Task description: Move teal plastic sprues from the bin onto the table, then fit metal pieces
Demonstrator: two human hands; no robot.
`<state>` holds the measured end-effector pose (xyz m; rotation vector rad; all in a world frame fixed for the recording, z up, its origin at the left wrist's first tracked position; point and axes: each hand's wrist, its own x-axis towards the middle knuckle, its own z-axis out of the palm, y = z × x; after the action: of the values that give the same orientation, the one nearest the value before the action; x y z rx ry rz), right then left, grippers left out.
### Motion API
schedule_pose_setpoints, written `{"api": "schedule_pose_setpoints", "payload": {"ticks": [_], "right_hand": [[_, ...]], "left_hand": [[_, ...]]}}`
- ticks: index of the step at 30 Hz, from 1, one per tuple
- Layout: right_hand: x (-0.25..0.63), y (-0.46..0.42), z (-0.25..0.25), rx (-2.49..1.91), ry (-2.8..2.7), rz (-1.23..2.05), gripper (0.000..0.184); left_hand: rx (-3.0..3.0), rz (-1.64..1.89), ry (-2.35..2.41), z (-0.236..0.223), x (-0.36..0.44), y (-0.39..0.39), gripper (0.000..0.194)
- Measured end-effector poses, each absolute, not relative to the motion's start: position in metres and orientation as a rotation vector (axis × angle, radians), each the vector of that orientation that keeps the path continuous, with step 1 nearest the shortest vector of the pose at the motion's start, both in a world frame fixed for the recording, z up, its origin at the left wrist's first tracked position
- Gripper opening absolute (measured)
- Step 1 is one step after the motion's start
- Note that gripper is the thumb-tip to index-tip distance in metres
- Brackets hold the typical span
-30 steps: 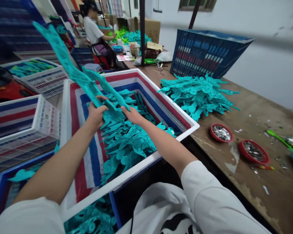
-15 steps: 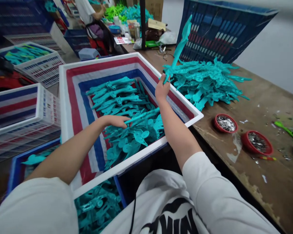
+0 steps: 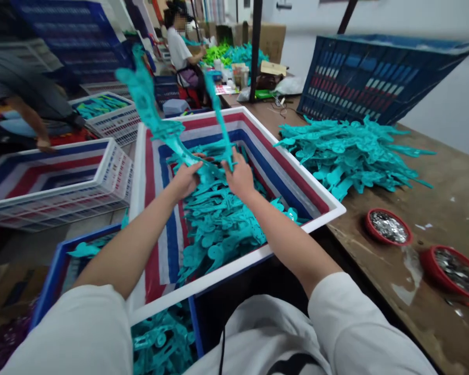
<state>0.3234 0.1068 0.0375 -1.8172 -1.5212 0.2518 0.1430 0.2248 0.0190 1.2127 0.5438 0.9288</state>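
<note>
Over the white crate (image 3: 219, 275), two turquoise pieces are held up, both blurred, their upper ends pointing away from the person. The broad piece (image 3: 144, 99) leans to the left, and the left hand (image 3: 187, 178) is closed around its lower part; whether that hand holds just one piece, I cannot tell. The slim piece (image 3: 218, 112) stands steeper, its lower end gripped by the closed fingers of the right hand (image 3: 239, 174), near the left hand. Beneath them, a pile (image 3: 226, 224) of similar pieces lies in the crate, which has a striped lining of red, white and blue. Lower down, more such pieces (image 3: 162, 338) show past the crate's near edge. To the right, a heap (image 3: 347, 153) of turquoise pieces rests on the brown tabletop (image 3: 375, 276), in front of a blue basket (image 3: 375, 78). Nearer stand two red bowls (image 3: 375, 236) of shiny bits. To the left, a co-worker's hand (image 3: 45, 145) is at the rim of another lined crate (image 3: 62, 190). Farther back, a seated person (image 3: 180, 52) in a white top reaches toward green pieces (image 3: 217, 53).
</note>
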Motion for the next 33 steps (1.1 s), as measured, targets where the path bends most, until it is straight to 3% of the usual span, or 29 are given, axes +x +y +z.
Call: {"api": "schedule_pose_setpoints", "payload": {"ticks": [5, 14, 18, 23, 29, 33], "right_hand": [[0.286, 0.106, 0.017, -1.827, -1.893, 0.055, 0.099], [0.294, 0.104, 0.012, -1.86, -1.969, -0.159, 0.099], [0.291, 0.101, 0.011, -1.848, -1.979, -0.199, 0.101], [0.304, 0.098, 0.02, -1.795, -2.066, -0.17, 0.088], [0.341, 0.093, 0.062, -1.909, -1.816, -0.205, 0.072], [0.411, 0.068, 0.107, -2.076, -1.438, -0.355, 0.061]], "left_hand": [[1.199, 0.907, 0.552, 0.016, 0.152, 0.208, 0.078], [1.194, 0.869, 0.572, 0.005, 0.15, 0.218, 0.091], [1.23, 0.841, 0.596, 0.0, 0.147, 0.216, 0.087], [1.37, 0.813, 0.599, -0.007, 0.148, 0.215, 0.082], [1.456, 0.661, 0.479, 0.001, 0.138, 0.222, 0.107], [1.662, 0.598, 0.514, 0.015, 0.132, 0.221, 0.091]]}}
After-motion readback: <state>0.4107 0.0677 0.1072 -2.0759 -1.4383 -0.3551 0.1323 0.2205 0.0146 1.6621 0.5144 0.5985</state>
